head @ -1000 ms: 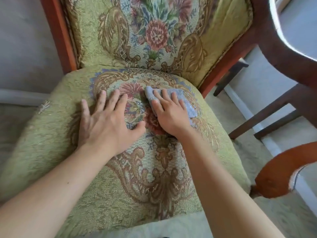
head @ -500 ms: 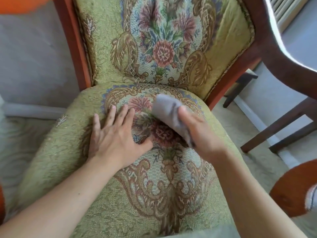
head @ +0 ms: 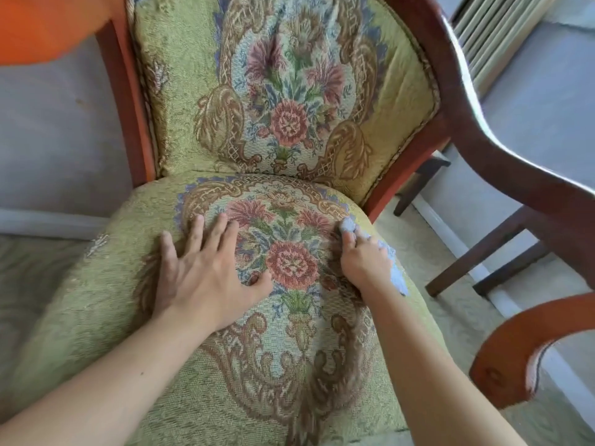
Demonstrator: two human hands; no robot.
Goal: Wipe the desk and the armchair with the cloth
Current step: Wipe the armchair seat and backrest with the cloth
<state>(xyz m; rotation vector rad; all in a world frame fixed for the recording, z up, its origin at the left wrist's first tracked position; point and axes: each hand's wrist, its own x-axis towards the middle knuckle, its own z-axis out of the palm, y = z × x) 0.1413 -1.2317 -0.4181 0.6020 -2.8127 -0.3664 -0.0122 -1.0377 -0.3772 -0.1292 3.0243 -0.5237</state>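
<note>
We lean over the armchair [head: 199, 365] seat — our left hand [head: 206, 268] lies flat with fingers spread wide, our right hand [head: 363, 259] presses the blue cloth [head: 395, 274] at the seat's right edge. Beyond stand the floral backrest [head: 289, 91], a wooden armrest [head: 502, 149], pale carpet [head: 428, 268] — and a radiator [head: 495, 30].

floral armchair seat [head: 225, 397], left hand [head: 206, 272] flat on it, right hand [head: 363, 262] pressing blue cloth [head: 394, 272]

Soft daylight fills the picture. The edges bend outward. The top left corner is a blurry orange smear.
</note>
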